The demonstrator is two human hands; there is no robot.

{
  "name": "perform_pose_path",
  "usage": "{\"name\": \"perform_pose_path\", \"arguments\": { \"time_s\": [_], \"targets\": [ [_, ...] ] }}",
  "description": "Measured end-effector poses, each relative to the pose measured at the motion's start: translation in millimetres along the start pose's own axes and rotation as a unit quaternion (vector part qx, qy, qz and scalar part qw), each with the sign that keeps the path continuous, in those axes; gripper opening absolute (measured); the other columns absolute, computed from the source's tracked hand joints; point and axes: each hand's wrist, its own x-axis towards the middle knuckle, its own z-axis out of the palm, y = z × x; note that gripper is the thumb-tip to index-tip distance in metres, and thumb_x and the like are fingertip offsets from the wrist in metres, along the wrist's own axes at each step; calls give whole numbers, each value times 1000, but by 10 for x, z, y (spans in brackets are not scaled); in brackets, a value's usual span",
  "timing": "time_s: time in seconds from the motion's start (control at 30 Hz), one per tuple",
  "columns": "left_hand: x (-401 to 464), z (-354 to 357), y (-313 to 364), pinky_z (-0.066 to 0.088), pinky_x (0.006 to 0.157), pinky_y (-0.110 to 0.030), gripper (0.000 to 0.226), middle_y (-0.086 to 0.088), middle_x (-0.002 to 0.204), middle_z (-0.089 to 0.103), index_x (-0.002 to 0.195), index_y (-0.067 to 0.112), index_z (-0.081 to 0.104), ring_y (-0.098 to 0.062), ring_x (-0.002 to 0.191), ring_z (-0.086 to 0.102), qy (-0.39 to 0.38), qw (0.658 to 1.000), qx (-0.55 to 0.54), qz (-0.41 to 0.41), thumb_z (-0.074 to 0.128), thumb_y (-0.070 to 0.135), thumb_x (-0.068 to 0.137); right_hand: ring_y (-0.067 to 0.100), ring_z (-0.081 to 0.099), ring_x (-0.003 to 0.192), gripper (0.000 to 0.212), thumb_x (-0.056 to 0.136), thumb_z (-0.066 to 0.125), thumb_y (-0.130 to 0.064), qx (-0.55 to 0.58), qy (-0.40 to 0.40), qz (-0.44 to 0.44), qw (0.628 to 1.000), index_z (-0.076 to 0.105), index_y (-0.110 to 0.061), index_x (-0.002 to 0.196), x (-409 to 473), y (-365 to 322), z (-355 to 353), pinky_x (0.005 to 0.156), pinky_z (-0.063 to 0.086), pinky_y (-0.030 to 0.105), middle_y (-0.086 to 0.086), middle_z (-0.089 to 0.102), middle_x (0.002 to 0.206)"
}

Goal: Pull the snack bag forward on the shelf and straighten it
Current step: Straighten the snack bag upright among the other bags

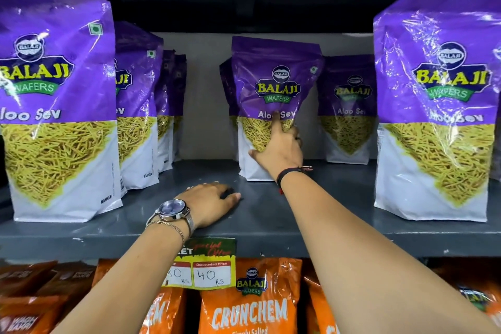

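A purple and white Aloo Sev snack bag (273, 84) stands upright toward the back of the grey shelf (271, 222), in the middle. My right hand (282, 149) grips its lower front, thumb at the left edge, index finger up on the face, other fingers around the right side. My left hand (208, 203) rests palm down on the bare shelf, in front of the bag and to its left, holding nothing.
Same purple bags stand at the front left (57, 106) and front right (436, 111), with more behind on both sides (349, 108). A price label (203, 266) hangs on the shelf edge. Orange Crunchem bags (252, 304) fill the shelf below.
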Motion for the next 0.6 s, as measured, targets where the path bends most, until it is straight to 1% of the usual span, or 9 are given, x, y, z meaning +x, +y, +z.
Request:
{"name": "perform_pose_path", "arguments": {
  "time_s": [0.1, 0.2, 0.3, 0.47, 0.6],
  "targets": [
    [-9, -5, 10, 23, 116, -32, 54, -5, 156, 27, 142, 22, 33, -24, 142, 27, -6, 1000, 7, 0, 28, 47, 95, 45, 40, 126, 97, 77, 73, -40, -3, 3, -12, 1000, 11, -24, 149, -114, 6, -108, 100, 42, 45, 27, 29, 142],
    [-3, -5, 1, 21, 117, -31, 54, -5, 157, 23, 143, 23, 31, -24, 143, 25, -12, 1000, 11, -3, 27, 47, 95, 43, 43, 124, 99, 78, 73, -40, -10, -4, -15, 1000, 7, -24, 150, -244, 4, -222, 100, 42, 43, 26, 30, 142],
    [-9, -4, -5, 22, 117, -32, 54, -6, 156, 25, 143, 22, 32, -25, 142, 27, -14, 1000, 12, -8, 28, 46, 95, 42, 42, 124, 99, 78, 72, -41, -11, -5, -13, 1000, 6, -27, 150, -389, -1, -333, 99, 42, 43, 24, 30, 142],
    [-12, -7, -2, 25, 116, -32, 49, -6, 155, 30, 142, 19, 35, -27, 141, 29, -10, 1000, 21, -12, 27, 38, 98, 39, 42, 123, 98, 78, 70, -46, -29, 7, -11, 1000, 4, -31, 150, -629, -1, -494, 92, 47, 42, 19, 29, 143],
    [4, 4, -19, 31, 113, -34, 48, -8, 150, 38, 139, 18, 40, -29, 136, 37, -10, 1000, 22, -15, 28, 39, 97, 37, 40, 123, 100, 77, 70, -49, -35, 17, -5, 999, 3, -34, 149, -785, -3, -585, 89, 48, 42, 17, 28, 144]
  ]
}}
